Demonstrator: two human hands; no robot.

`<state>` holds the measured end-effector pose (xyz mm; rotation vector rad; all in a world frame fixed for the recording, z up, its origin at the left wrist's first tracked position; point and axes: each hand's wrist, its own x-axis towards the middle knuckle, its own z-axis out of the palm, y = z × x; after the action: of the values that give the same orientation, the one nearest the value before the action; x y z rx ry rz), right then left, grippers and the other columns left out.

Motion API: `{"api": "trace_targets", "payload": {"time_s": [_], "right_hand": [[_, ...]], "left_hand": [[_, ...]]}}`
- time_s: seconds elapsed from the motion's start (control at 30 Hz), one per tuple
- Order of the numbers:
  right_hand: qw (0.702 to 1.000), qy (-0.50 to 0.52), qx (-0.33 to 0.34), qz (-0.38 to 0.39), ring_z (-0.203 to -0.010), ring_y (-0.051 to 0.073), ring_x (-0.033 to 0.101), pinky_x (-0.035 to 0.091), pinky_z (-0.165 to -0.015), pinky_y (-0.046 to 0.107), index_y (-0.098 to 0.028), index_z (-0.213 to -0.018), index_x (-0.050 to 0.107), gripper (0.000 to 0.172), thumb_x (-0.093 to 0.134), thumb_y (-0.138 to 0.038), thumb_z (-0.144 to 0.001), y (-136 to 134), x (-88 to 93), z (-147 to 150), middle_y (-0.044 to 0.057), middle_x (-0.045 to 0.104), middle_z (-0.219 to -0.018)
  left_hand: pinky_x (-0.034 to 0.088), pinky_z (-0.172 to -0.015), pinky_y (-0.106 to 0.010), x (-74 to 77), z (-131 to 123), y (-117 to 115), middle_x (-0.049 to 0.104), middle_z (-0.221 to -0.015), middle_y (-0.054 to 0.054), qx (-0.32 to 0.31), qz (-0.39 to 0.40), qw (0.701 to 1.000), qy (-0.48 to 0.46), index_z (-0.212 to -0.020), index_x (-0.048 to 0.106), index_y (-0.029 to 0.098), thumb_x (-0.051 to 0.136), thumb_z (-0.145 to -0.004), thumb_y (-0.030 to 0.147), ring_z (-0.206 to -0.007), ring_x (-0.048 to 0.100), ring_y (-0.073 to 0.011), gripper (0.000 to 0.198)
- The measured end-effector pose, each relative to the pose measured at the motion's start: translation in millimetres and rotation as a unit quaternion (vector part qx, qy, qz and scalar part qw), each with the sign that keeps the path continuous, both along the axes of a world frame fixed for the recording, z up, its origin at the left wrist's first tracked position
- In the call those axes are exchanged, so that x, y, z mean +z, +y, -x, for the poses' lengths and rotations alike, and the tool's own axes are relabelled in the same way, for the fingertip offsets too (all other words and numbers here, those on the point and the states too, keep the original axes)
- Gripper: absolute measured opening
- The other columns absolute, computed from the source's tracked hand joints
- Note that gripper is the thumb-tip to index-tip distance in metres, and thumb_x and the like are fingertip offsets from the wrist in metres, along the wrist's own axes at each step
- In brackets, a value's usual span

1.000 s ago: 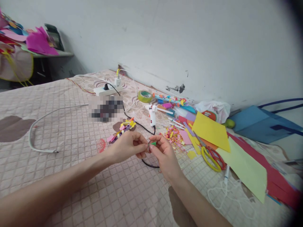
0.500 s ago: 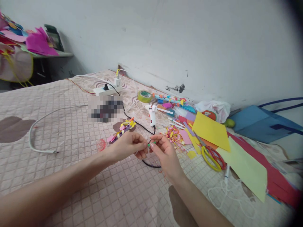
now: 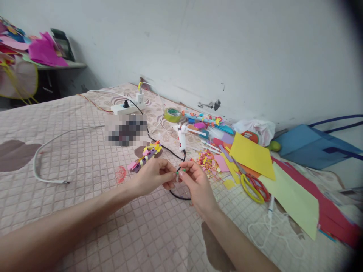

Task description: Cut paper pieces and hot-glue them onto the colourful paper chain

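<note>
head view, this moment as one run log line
left hand: pinching at small green piece; right hand: pinching it; glue gun: beyond hands

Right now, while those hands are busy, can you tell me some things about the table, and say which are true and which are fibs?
1. The left hand and right hand pinch a small green piece. True.
2. The two hands are far apart. False: they are close together.
3. A white glue gun is on the cloth. True.
4. The glue gun's cord is pink. False: it is black.
5. Scissors lie near a big yellow sheet. True.
6. Both scissor handles are blue. False: one is yellow, the other red.
</note>
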<state>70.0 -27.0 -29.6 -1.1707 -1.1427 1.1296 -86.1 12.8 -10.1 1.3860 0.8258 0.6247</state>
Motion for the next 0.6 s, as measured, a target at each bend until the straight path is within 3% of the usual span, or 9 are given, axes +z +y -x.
{"api": "trace_targets", "payload": {"time_s": [0.17, 0.33, 0.47, 0.6], "right_hand": [[0.999, 0.024, 0.034, 0.026, -0.068, 0.012, 0.055, 0.045, -0.064, 0.028, -0.021, -0.089, 0.060, 0.020, 0.055, -0.040, -0.084, 1.5, 4.6, -5.4, -0.001, 0.056, -0.077], [0.999, 0.005, 0.037, 0.008, -0.066, 0.011, 0.053, 0.044, -0.063, 0.024, -0.020, -0.090, 0.059, 0.014, 0.064, -0.025, -0.077, 1.8, 6.1, -7.5, -0.002, 0.057, -0.076], [0.999, 0.018, 0.028, 0.004, -0.064, 0.011, 0.054, 0.045, -0.062, 0.024, -0.020, -0.087, 0.060, 0.013, 0.064, -0.025, -0.076, 0.8, 7.0, -6.6, -0.002, 0.058, -0.074], [0.999, 0.045, 0.020, 0.009, -0.065, 0.012, 0.057, 0.046, -0.062, 0.026, -0.020, -0.086, 0.062, 0.018, 0.059, -0.037, -0.082, -4.3, 10.5, -9.2, 0.000, 0.061, -0.079]], "left_hand": [[0.050, -0.051, -0.021, -0.6, 1.8, 5.5, 0.065, -0.059, -0.001, -0.016, 0.035, 0.999, -0.007, -0.072, 0.057, 0.012, 0.062, -0.076, 0.024, -0.052, 0.062, -0.0102, 0.014], [0.050, -0.052, -0.022, -3.2, 2.4, 7.3, 0.065, -0.064, 0.000, -0.039, 0.030, 0.999, -0.013, -0.077, 0.057, 0.013, 0.066, -0.072, 0.027, -0.055, 0.062, -0.0106, 0.018], [0.040, -0.042, -0.016, -3.7, 1.0, 6.7, 0.064, -0.063, 0.000, -0.040, -0.014, 0.999, 0.000, -0.078, 0.057, 0.014, 0.068, -0.071, 0.030, -0.051, 0.058, -0.0088, 0.021], [0.031, -0.038, -0.014, 0.0, -2.8, 5.3, 0.061, -0.058, 0.003, -0.025, -0.030, 0.999, 0.002, -0.073, 0.056, 0.013, 0.067, -0.071, 0.026, -0.045, 0.050, -0.0050, 0.017]]}}
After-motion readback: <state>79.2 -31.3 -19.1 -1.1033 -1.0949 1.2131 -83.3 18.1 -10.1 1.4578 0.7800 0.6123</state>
